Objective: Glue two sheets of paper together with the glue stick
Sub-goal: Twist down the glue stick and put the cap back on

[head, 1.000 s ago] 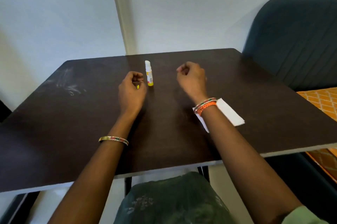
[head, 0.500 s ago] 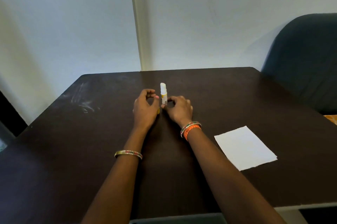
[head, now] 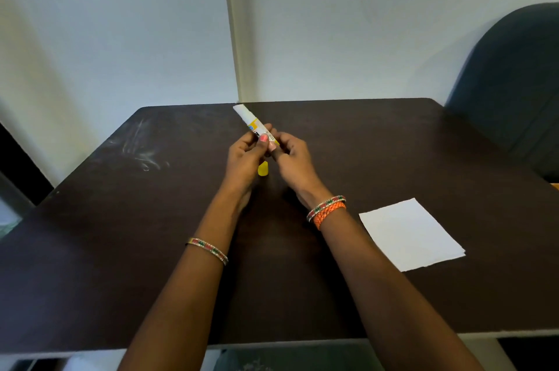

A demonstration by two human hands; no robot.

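The glue stick (head: 253, 125) is held above the dark surface (head: 121, 234), tilted so that its white capped end points up and away toward the far edge of the surface. It is gripped from both sides: the left hand (head: 245, 163) is closed on its lower part, with the thumb laid across the printed label, and the right hand (head: 295, 160) is closed on the same lower part just beside it, so that the fingertips of the two hands nearly meet around the tube. Both grips are tight on the tube, with the fingers curled in. A small yellow piece (head: 263, 168) is seen just below the glue stick, between the two hands; whether it is held or lies on the surface cannot be told. The white paper (head: 411, 234) lies flat on the surface, well to the right of the glue stick and nearer the front edge, untouched by either hand; whether it is one sheet or two stacked cannot be told. Bangles (head: 326, 209) are worn on the right wrist, and a single bangle (head: 208, 249) on the left forearm. A dark chair (head: 514, 83) stands beyond the surface's right side.
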